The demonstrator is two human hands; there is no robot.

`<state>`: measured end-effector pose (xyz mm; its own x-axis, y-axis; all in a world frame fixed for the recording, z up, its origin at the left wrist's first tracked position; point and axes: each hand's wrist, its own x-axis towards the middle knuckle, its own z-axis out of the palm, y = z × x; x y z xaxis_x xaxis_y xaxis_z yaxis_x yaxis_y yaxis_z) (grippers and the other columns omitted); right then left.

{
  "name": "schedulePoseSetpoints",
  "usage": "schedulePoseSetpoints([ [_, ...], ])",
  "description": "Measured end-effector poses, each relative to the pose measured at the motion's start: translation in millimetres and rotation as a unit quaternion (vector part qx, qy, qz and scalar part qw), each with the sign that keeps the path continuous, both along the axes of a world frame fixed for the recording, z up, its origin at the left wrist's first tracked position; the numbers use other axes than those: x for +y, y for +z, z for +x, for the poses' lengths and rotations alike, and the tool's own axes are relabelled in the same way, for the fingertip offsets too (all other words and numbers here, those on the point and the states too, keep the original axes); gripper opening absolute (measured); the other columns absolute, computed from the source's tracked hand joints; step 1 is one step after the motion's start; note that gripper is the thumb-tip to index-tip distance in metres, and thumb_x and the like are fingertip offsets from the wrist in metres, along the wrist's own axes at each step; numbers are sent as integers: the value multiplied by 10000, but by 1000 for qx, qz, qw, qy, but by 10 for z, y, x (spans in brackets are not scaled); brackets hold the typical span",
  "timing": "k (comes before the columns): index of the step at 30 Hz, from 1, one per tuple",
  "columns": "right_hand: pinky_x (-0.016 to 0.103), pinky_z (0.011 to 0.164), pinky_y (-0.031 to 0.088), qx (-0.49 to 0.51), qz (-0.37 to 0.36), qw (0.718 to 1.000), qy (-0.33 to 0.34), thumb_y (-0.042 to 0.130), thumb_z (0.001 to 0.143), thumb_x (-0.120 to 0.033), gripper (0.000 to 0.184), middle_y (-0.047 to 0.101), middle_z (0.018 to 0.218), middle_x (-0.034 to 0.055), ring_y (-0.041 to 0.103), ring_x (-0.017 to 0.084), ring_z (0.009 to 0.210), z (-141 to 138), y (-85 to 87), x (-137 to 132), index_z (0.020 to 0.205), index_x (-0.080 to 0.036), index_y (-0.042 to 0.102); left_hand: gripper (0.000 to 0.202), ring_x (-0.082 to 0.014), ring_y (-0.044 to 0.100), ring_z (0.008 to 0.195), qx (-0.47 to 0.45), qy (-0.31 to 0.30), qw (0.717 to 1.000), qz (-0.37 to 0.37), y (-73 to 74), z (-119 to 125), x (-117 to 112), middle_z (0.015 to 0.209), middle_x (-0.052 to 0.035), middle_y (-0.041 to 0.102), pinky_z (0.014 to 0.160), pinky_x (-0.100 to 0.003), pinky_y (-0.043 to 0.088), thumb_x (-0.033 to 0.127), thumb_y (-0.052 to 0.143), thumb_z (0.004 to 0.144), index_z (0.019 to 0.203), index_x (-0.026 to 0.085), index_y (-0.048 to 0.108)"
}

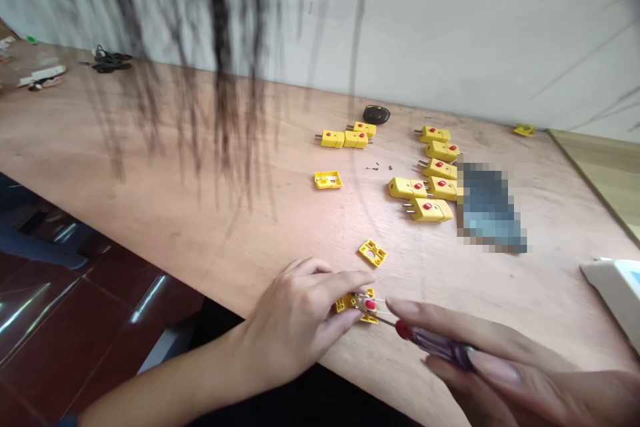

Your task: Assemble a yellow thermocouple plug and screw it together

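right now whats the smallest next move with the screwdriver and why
Probably a small turn of the screwdriver with the right hand, since its tip already reaches the metal inside the open yellow connector, and the left hand is holding that connector steady.

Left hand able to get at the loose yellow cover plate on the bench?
Probably yes. The left hand is close below the yellow cover plate, with only bare wooden benchtop between them. It's pinching the yellow connector, though, so it would likely need to release that first.

Plywood bench (200, 233), yellow thermocouple plugs (430, 210), tiny screws (373, 167)
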<state>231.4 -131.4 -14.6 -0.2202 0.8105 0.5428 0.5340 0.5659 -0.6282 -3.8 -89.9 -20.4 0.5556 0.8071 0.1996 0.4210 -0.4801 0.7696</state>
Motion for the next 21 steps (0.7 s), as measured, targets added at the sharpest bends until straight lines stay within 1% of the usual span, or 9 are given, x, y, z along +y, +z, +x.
schedulePoseSetpoints([
  [2, 235, 585, 672, -7, 11, 1000, -1, 740, 892, -246, 294, 805, 983, -8, 789, 196, 722, 3, 37, 1, 1143, -395, 779, 432, -208, 667, 1049, 1, -1, 1000, -3, 10, -2, 1, 1145, -17, 773, 981, -357, 551, 158, 708, 948, 1366, 235, 633],
  [5, 288, 634, 692, 10, 36, 999, -17, 875, 769, -255, 497, 797, 1058, 3, 797, 231, 794, -50, 91, -24, 1219, -416, 740, 428, -209, 669, 1056, 9, -1, 1000, -11, 21, -6, 5, 1148, -22, 765, 987, -357, 552, 171, 703, 954, 1369, 249, 632],
  [7, 317, 655, 700, 34, 33, 998, -37, 844, 811, -296, 502, 792, 1090, -7, 799, 247, 846, -124, 86, -27, 1267, -454, 705, 440, -208, 674, 1041, 9, 3, 1000, -10, 20, -7, 8, 1130, -20, 765, 978, -352, 556, 181, 720, 944, 1368, 259, 634],
  [10, 286, 574, 681, 43, 14, 997, -57, 702, 935, -320, 357, 803, 1012, -5, 795, 235, 780, -199, 19, -32, 1274, -431, 715, 454, -207, 678, 1030, 8, 0, 1000, 2, 18, -10, 14, 1121, -18, 769, 969, -347, 558, 196, 757, 923, 1358, 246, 637],
  [13, 291, 525, 665, 38, 24, 997, -57, 740, 905, -388, 418, 800, 980, 17, 775, 233, 717, -168, -36, -79, 1320, -406, 696, 548, -209, 680, 1052, 18, -13, 1000, -1, 27, -19, 18, 1141, -29, 765, 988, -347, 556, 280, 828, 872, 1377, 239, 619],
  [15, 302, 552, 676, 34, 66, 996, -53, 779, 870, -443, 463, 789, 1025, 34, 768, 236, 762, -139, -34, -111, 1323, -386, 699, 591, -211, 681, 1066, 26, -17, 999, -9, 30, -23, 18, 1150, -30, 761, 1010, -354, 549, 270, 847, 852, 1391, 254, 605],
  [16, 296, 570, 681, 31, 79, 995, -50, 762, 885, -451, 416, 782, 1069, 36, 771, 236, 813, -135, -19, -118, 1293, -381, 717, 591, -214, 679, 1077, 28, -17, 999, -13, 28, -24, 17, 1167, -30, 758, 1018, -360, 545, 237, 840, 858, 1397, 260, 598],
  [18, 278, 622, 692, 29, 62, 997, -45, 673, 963, -367, 283, 760, 1188, 22, 777, 233, 951, -148, 32, -108, 1238, -381, 737, 577, -222, 673, 1091, 23, -14, 1000, -13, 19, -23, 14, 1191, -25, 757, 1022, -371, 542, 184, 819, 869, 1395, 264, 594],
  [21, 264, 692, 701, 29, 8, 999, -22, 578, 994, -171, 417, 757, 1239, -10, 790, 209, 970, -143, 131, -51, 1338, -391, 662, 553, -226, 670, 1087, 16, -14, 1000, -2, 8, -19, 12, 1169, -24, 766, 1022, -376, 543, 177, 809, 876, 1384, 247, 602],
])
